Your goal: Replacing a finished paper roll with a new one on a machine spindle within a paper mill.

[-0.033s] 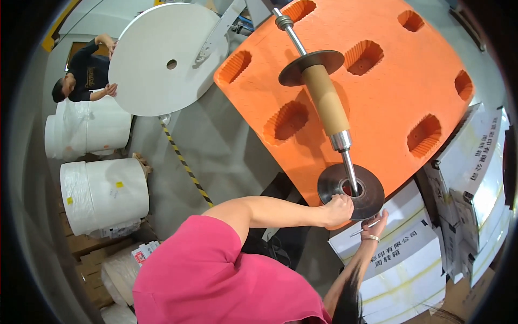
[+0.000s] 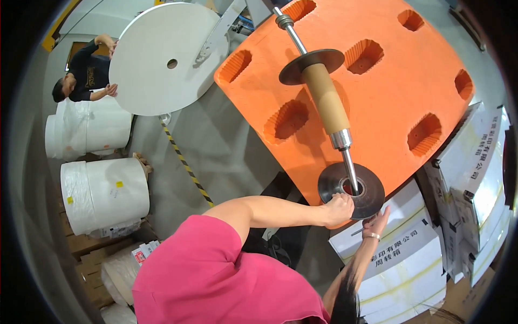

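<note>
Head view: left hand (image 2: 339, 208) gripping near rim of dark metal disc (image 2: 352, 190), fingers clamped on its edge; disc threaded on steel shaft (image 2: 349, 168) carrying cardboard core (image 2: 327, 100), over orange pallet (image 2: 377, 92). Right hand (image 2: 376, 220) just beside disc's near-right rim, fingers loosely apart, above white cartons (image 2: 404, 259). Far left: large white disc (image 2: 162, 59), wrapped white rolls (image 2: 102, 194).

Bright, even indoor light from above, with soft shadows under the orange pallet (image 2: 377, 81) and along the cardboard tube (image 2: 326, 97). Mild glare on the white disc (image 2: 162, 59) and on the wrapped white rolls (image 2: 105, 194) (nothing fully blown out). Strong fisheye bending toward the rim, black vignette at the corners. Centre sharp; slight softness and smearing near the edges.
</note>
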A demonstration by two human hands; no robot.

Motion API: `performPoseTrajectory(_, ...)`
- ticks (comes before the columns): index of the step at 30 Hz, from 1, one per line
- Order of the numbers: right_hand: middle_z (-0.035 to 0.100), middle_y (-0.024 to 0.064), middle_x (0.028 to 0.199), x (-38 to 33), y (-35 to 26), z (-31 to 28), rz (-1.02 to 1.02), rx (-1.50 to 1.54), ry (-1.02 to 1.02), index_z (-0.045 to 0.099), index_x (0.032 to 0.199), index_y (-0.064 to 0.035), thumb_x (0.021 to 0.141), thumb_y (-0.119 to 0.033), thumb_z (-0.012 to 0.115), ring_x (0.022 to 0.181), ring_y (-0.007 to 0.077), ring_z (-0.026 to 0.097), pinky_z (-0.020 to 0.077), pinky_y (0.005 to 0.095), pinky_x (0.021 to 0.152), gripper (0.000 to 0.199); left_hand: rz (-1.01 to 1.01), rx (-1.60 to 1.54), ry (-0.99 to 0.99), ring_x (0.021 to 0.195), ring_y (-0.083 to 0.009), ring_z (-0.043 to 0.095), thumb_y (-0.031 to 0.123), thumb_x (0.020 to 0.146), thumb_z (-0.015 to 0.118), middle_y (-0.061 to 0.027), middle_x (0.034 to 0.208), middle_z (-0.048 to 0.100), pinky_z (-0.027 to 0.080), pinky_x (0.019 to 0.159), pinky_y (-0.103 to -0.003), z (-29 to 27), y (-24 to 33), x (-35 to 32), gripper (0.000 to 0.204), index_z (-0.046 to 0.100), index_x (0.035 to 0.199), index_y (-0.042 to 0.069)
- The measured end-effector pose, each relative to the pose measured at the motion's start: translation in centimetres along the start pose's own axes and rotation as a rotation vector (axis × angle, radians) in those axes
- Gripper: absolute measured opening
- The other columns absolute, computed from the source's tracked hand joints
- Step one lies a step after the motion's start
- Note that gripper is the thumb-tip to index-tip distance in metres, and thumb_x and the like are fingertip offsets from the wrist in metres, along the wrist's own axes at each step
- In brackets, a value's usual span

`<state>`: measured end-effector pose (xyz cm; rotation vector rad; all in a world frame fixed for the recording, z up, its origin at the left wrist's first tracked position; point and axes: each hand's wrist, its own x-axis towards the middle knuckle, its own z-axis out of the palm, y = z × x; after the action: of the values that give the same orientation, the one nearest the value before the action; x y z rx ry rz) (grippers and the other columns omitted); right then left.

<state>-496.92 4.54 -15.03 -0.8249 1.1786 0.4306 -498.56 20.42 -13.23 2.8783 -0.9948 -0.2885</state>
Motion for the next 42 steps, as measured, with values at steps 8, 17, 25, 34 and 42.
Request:
performPoseTrajectory(8,0.052,0.0036,0.060,1.3,3.4,-1.8,-0.225,-0.715,0.171,0.056,0.076,0.0008,0.063,-0.034,0.065,0.050,0.0110,0.045,0.0357,0.0272,0.042,0.038,-0.079,-0.063,-0.032,0.061,-0.0208,0.050,0.026,0.066,0.049,-0.0129,0.069,0.052,0.041,0.049,-0.031,2.6,1.8,-2.4,0.033,0.053,0.078,-0.005)
performPoseTrajectory(17,0.056,0.0142,0.072,-7.7,5.2,-8.2,-0.092,-0.640,0.599,0.053,0.085,0.0097,0.059,-0.025,0.063,0.064,0.0214,0.053,0.0421,0.0313,0.062,0.045,0.232,-0.411,-0.225,0.070,-0.0260,0.053,0.008,0.060,0.050,-0.0158,0.076,0.051,0.047,0.057,-0.032,-0.7,7.4,-5.9,0.033,0.047,0.087,-0.010)
performPoseTrajectory(25,0.058,0.0159,0.073,-12.0,4.2,-10.8,-0.288,-0.672,0.769,0.056,0.081,0.0071,0.058,-0.019,0.057,0.068,0.0234,0.055,0.0419,0.0314,0.065,0.035,0.286,-0.684,-0.317,0.069,-0.0298,0.054,0.004,0.059,0.049,-0.0184,0.077,0.052,0.046,0.057,-0.036,-4.2,9.3,-5.7,0.024,0.045,0.081,-0.006)
performPoseTrajectory(34,0.056,0.0225,0.074,-9.7,-6.0,4.1,-0.915,-1.112,0.541,0.054,0.080,-0.0006,0.068,-0.028,0.050,0.074,0.0378,0.053,0.0412,0.0408,0.066,0.030,-0.115,-0.635,0.267,0.076,-0.0282,0.052,0.010,0.064,0.056,-0.0142,0.089,0.052,0.044,0.062,-0.036,-3.4,2.6,1.9,0.044,0.040,0.102,-0.004)
performPoseTrajectory(42,0.052,0.0056,0.062,0.7,-8.3,13.4,-1.725,-1.817,0.292,0.045,0.071,-0.0091,0.068,-0.011,0.049,0.065,0.0199,0.053,0.0459,0.0311,0.046,0.006,-0.317,-0.738,-0.099,0.077,-0.0300,0.052,0.013,0.072,0.048,-0.0147,0.080,0.054,0.042,0.065,-0.038,-3.7,-5.1,-3.0,0.023,0.050,0.093,0.004)
